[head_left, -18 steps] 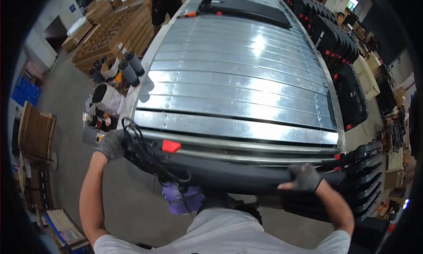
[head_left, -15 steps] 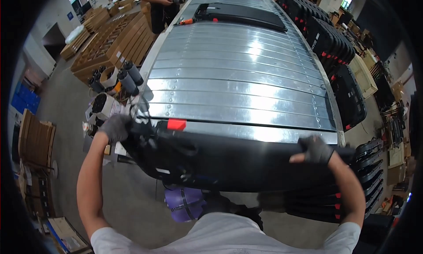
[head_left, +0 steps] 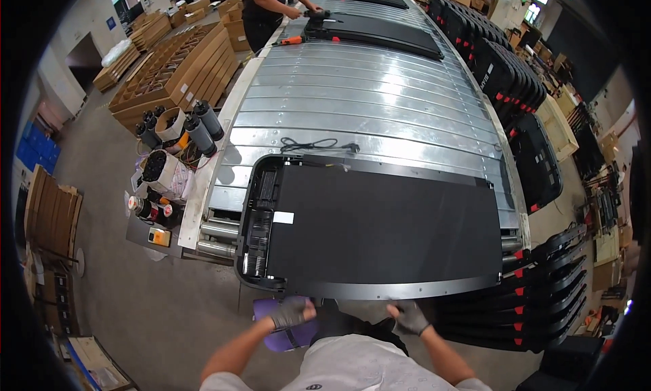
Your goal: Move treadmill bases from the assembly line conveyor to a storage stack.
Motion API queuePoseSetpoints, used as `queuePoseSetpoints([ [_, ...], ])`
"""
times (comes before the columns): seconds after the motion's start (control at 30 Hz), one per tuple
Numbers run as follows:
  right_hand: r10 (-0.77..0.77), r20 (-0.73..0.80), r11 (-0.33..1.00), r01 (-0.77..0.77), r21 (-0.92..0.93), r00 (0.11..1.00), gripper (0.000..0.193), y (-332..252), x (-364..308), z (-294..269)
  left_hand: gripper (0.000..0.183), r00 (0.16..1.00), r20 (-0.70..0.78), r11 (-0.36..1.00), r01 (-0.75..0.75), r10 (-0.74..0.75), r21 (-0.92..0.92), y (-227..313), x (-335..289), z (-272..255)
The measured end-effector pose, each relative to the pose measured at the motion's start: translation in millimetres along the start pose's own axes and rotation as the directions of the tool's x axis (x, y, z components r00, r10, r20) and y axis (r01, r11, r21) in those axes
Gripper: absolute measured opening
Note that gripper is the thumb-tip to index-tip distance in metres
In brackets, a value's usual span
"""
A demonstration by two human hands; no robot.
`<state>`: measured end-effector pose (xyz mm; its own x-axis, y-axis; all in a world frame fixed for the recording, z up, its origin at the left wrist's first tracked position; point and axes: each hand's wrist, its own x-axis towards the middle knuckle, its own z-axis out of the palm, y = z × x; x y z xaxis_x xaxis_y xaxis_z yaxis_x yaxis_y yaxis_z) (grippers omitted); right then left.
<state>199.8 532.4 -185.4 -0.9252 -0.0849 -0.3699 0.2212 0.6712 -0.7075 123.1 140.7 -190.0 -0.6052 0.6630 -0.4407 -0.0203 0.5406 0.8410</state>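
A black treadmill deck (head_left: 386, 228) lies belt side up across the near end of the metal slat conveyor (head_left: 366, 113). Its left end shows an open compartment (head_left: 258, 214) with ribbed parts inside, and a white label (head_left: 283, 218) sits beside it. My left hand (head_left: 293, 312), in a grey fingerless glove, is just off the deck's near edge with its fingers curled and nothing in them. Further right along that edge, my right hand (head_left: 409, 316), gloved alike, is empty, thumb apart from the fingers. A coiled black cable (head_left: 319, 145) rests behind the deck.
Stacked black decks (head_left: 515, 309) stand at the right, more (head_left: 505, 72) beyond. Motors (head_left: 200, 134) and a bottle (head_left: 146, 208) occupy a side shelf at the left. A co-worker (head_left: 264, 8) reaches toward another deck (head_left: 380, 35) on the conveyor. A purple object (head_left: 291, 340) is below me.
The deck has gone from tilted in both my hands to lying flat on the conveyor, belt up. Both hands have let go and drawn back toward me. The co-worker now leans over the farther deck.
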Motion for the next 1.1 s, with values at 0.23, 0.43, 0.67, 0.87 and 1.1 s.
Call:
queuePoseSetpoints([
  [0.23,0.778,-0.039,0.19,-0.176,0.966,0.627,0.074,198,-75,29,0.066,0.893,-0.088,0.528,0.178,-0.441,-0.831,-49,48,142],
  [0.43,0.718,0.026,0.051,-0.089,0.995,0.695,0.091,215,-11,-49,0.087,0.84,-0.076,-0.225,-0.23,-0.538,-0.947,52,118,106],
  [0.67,0.407,-0.044,-0.203,0.138,0.969,0.912,0.086,232,59,-74,0.073,0.702,-0.128,-0.153,-0.323,-0.701,-0.934,46,153,108],
  [0.87,0.52,0.078,-0.344,0.125,0.93,0.85,0.077,214,81,-89,0.086,0.609,-0.192,-0.029,-0.334,-0.77,-0.942,-13,182,104],
  [1.1,0.488,0.164,-0.274,-0.028,0.961,0.857,0.08,226,147,-132,0.075,0.688,-0.303,-0.002,-0.405,-0.659,-0.914,35,217,45],
])
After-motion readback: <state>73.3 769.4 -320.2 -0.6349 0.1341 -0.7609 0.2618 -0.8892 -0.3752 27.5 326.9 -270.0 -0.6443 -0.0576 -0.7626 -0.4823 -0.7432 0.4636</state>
